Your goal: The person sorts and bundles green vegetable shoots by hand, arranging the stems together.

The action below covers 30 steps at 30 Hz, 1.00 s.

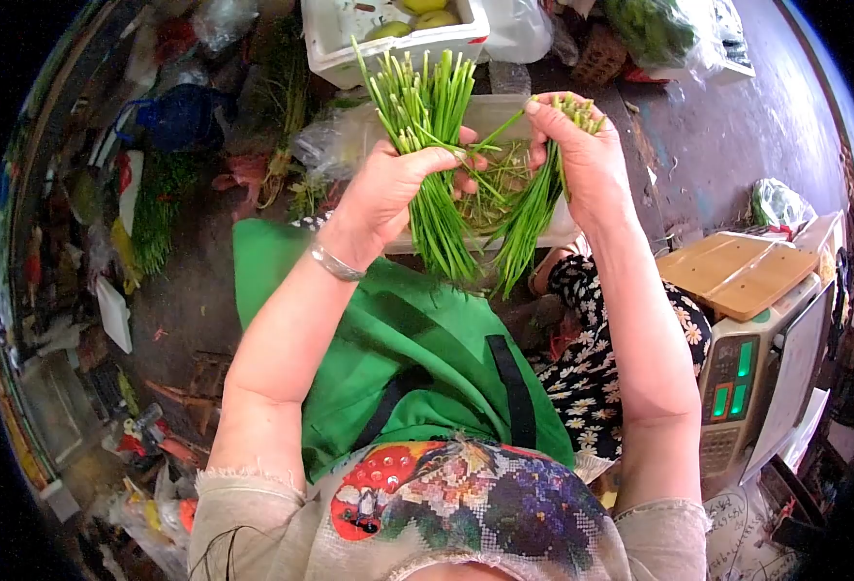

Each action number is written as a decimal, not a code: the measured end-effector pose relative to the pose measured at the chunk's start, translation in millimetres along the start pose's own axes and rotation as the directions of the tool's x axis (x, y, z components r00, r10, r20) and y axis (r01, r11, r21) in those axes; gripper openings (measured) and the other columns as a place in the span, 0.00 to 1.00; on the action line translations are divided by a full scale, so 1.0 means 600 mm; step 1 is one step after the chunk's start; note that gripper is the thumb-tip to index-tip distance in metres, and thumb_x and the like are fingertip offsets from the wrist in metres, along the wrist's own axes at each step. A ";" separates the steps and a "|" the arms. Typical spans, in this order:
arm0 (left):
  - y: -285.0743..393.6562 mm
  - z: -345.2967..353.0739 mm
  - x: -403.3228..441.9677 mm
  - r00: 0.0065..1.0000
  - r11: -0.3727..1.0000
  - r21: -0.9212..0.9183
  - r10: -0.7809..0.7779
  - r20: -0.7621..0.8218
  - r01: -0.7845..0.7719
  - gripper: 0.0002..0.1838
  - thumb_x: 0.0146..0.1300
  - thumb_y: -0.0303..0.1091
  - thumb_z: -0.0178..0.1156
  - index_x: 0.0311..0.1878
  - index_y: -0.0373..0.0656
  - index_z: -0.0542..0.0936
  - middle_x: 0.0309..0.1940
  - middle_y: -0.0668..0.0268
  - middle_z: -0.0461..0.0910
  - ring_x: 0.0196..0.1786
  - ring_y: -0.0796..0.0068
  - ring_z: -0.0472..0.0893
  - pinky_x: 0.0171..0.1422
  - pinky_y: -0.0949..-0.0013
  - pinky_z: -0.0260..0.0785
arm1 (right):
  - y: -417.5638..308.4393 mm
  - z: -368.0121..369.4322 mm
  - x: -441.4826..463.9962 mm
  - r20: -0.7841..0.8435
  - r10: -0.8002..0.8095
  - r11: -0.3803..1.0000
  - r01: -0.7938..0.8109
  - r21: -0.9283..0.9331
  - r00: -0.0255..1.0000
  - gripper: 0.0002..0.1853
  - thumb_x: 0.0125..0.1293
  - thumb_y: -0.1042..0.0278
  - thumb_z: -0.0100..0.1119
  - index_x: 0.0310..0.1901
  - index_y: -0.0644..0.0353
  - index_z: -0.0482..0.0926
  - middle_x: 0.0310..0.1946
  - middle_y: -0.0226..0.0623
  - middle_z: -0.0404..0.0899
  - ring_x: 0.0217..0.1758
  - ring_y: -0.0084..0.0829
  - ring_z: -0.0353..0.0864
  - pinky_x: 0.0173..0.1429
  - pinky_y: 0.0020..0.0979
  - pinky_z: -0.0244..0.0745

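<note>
My left hand [403,179] is wrapped round a thick bunch of chives [432,116], their pale cut ends pointing up and the thin green leaves hanging below. A smaller bunch of chives [532,218] is gripped in my right hand [582,160], cut ends up as well. Between the hands a loose stalk [503,128] slants from the right thumb and forefinger towards the left fingers. Under both hands sits a pale plastic tray [357,124] with trimmed green scraps [500,194] in it. Part of the left fingers is hidden behind the bunch.
A white foam box [335,60] with yellow-green fruit stands beyond the tray. To the right is a scale [727,426] with a tan pan [737,271]. Leafy greens [161,208] and plastic bags lie at the left. A green apron [350,329] covers my lap.
</note>
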State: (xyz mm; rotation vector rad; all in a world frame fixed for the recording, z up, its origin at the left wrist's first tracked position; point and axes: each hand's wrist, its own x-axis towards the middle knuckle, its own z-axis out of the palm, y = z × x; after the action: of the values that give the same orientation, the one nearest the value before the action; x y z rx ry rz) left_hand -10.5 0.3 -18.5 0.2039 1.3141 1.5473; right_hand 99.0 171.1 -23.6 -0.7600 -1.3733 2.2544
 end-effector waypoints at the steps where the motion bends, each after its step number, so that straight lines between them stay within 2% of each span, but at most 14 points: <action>1: 0.000 0.000 -0.001 1.000 1.000 0.000 0.002 -0.001 -0.002 0.15 0.62 0.24 0.55 0.53 0.36 0.75 0.45 0.55 0.80 0.41 0.68 0.82 0.42 0.69 0.78 | -0.003 -0.001 0.000 0.002 -0.001 1.000 0.001 0.000 1.000 0.07 0.60 0.70 0.65 0.37 0.61 0.77 0.21 0.27 0.75 0.20 0.19 0.70 0.27 0.22 0.66; 3: -0.002 0.002 -0.003 0.994 0.996 -0.026 0.079 -0.082 -0.081 0.14 0.61 0.23 0.57 0.51 0.36 0.76 0.45 0.59 0.80 0.42 0.67 0.82 0.44 0.67 0.79 | -0.011 -0.001 -0.001 -0.044 0.022 0.999 -0.021 0.033 0.999 0.06 0.60 0.70 0.64 0.37 0.61 0.77 0.21 0.27 0.75 0.20 0.20 0.71 0.26 0.22 0.66; 7: 0.001 -0.004 -0.002 0.991 0.999 -0.031 0.037 -0.132 -0.041 0.13 0.61 0.22 0.58 0.50 0.36 0.77 0.45 0.61 0.80 0.43 0.66 0.82 0.45 0.66 0.79 | -0.021 -0.019 0.011 -0.049 -0.028 0.982 0.036 0.186 0.998 0.06 0.61 0.69 0.63 0.37 0.58 0.78 0.24 0.27 0.77 0.22 0.19 0.74 0.28 0.22 0.70; 8: 0.000 -0.005 -0.002 0.987 0.998 -0.019 0.050 -0.155 -0.054 0.13 0.61 0.22 0.58 0.49 0.36 0.77 0.45 0.61 0.80 0.43 0.66 0.82 0.45 0.66 0.79 | -0.027 -0.020 0.015 -0.044 -0.069 0.983 0.076 0.168 0.997 0.06 0.61 0.68 0.64 0.37 0.57 0.78 0.26 0.28 0.78 0.26 0.20 0.76 0.30 0.23 0.72; 9: -0.001 -0.006 -0.002 0.982 0.998 -0.006 0.063 -0.177 -0.065 0.12 0.61 0.23 0.58 0.49 0.37 0.77 0.45 0.61 0.80 0.44 0.67 0.82 0.45 0.67 0.78 | -0.035 -0.023 0.012 -0.067 -0.043 0.980 0.055 0.190 0.997 0.06 0.61 0.68 0.62 0.38 0.57 0.77 0.26 0.28 0.79 0.29 0.22 0.78 0.34 0.24 0.74; 12: -0.005 -0.016 0.004 0.985 0.997 0.029 0.073 -0.157 -0.070 0.12 0.61 0.23 0.58 0.49 0.37 0.77 0.46 0.61 0.80 0.45 0.67 0.82 0.44 0.67 0.78 | -0.060 -0.016 0.006 -0.110 -0.032 0.977 0.054 0.205 0.993 0.06 0.65 0.67 0.57 0.41 0.59 0.76 0.29 0.33 0.77 0.30 0.25 0.78 0.34 0.26 0.75; 15: -0.001 -0.014 0.001 0.985 0.995 0.073 0.073 -0.155 -0.062 0.13 0.61 0.23 0.58 0.49 0.38 0.77 0.48 0.61 0.79 0.44 0.67 0.82 0.44 0.67 0.77 | -0.061 -0.018 0.005 -0.112 -0.017 0.983 0.038 0.182 0.994 0.07 0.65 0.67 0.57 0.41 0.59 0.75 0.27 0.33 0.77 0.28 0.25 0.77 0.32 0.25 0.74; 17: 0.001 -0.007 -0.002 0.988 0.996 0.063 0.072 -0.134 -0.064 0.13 0.61 0.24 0.58 0.50 0.38 0.77 0.48 0.61 0.79 0.44 0.68 0.82 0.43 0.67 0.77 | -0.048 -0.025 0.009 -0.032 0.016 0.997 -0.013 0.082 0.999 0.07 0.62 0.70 0.59 0.41 0.59 0.76 0.25 0.31 0.78 0.25 0.23 0.77 0.31 0.23 0.74; 19: 0.000 -0.002 -0.004 0.991 0.996 0.054 0.072 -0.112 -0.067 0.14 0.61 0.24 0.59 0.50 0.38 0.77 0.48 0.61 0.79 0.43 0.68 0.82 0.43 0.67 0.77 | -0.037 -0.015 0.007 0.025 -0.034 0.999 0.035 -0.037 0.999 0.10 0.60 0.68 0.65 0.40 0.61 0.77 0.24 0.28 0.77 0.21 0.21 0.72 0.29 0.22 0.69; 21: -0.001 0.000 -0.005 0.998 0.998 0.024 0.054 0.013 -0.055 0.14 0.61 0.24 0.59 0.51 0.38 0.77 0.48 0.61 0.79 0.43 0.68 0.82 0.41 0.67 0.78 | -0.024 -0.003 0.003 0.046 -0.023 0.996 0.026 -0.083 0.999 0.13 0.57 0.67 0.68 0.41 0.63 0.79 0.25 0.28 0.77 0.21 0.20 0.71 0.29 0.22 0.67; 23: -0.007 0.003 -0.003 0.998 0.998 0.014 0.053 0.040 -0.054 0.15 0.61 0.25 0.59 0.52 0.38 0.76 0.46 0.60 0.80 0.41 0.68 0.82 0.39 0.69 0.77 | -0.010 0.006 -0.002 0.073 0.008 0.998 -0.003 -0.063 0.997 0.13 0.56 0.69 0.69 0.41 0.64 0.79 0.25 0.29 0.79 0.21 0.19 0.71 0.30 0.22 0.67; 26: -0.011 0.008 -0.002 0.996 0.999 0.034 0.025 0.084 -0.028 0.15 0.62 0.25 0.59 0.53 0.38 0.76 0.42 0.59 0.81 0.37 0.69 0.82 0.38 0.70 0.77 | 0.000 0.023 -0.016 0.114 0.089 0.996 -0.084 -0.042 0.990 0.09 0.57 0.70 0.67 0.37 0.62 0.79 0.26 0.30 0.79 0.21 0.18 0.70 0.28 0.21 0.66; 28: -0.012 0.016 -0.005 0.997 0.999 0.013 0.030 0.070 -0.031 0.14 0.61 0.23 0.58 0.51 0.36 0.78 0.37 0.58 0.83 0.35 0.69 0.82 0.37 0.68 0.76 | 0.001 0.022 -0.018 0.110 0.075 0.997 -0.071 -0.034 0.991 0.08 0.57 0.69 0.67 0.36 0.61 0.79 0.25 0.29 0.79 0.21 0.18 0.70 0.28 0.21 0.66; 30: -0.009 0.010 -0.002 1.000 1.000 -0.002 0.012 0.020 -0.012 0.14 0.62 0.25 0.58 0.52 0.37 0.77 0.38 0.58 0.82 0.34 0.69 0.82 0.37 0.69 0.76 | 0.004 0.015 -0.013 0.107 0.044 0.997 -0.038 -0.062 0.993 0.05 0.59 0.69 0.65 0.32 0.59 0.78 0.22 0.27 0.77 0.21 0.18 0.69 0.28 0.21 0.63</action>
State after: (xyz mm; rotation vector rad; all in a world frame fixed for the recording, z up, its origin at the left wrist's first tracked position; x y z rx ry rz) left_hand -2.7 2.3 -20.0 0.2259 1.2982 1.5527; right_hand 99.3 159.5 -20.5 -0.7006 -1.4939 2.3259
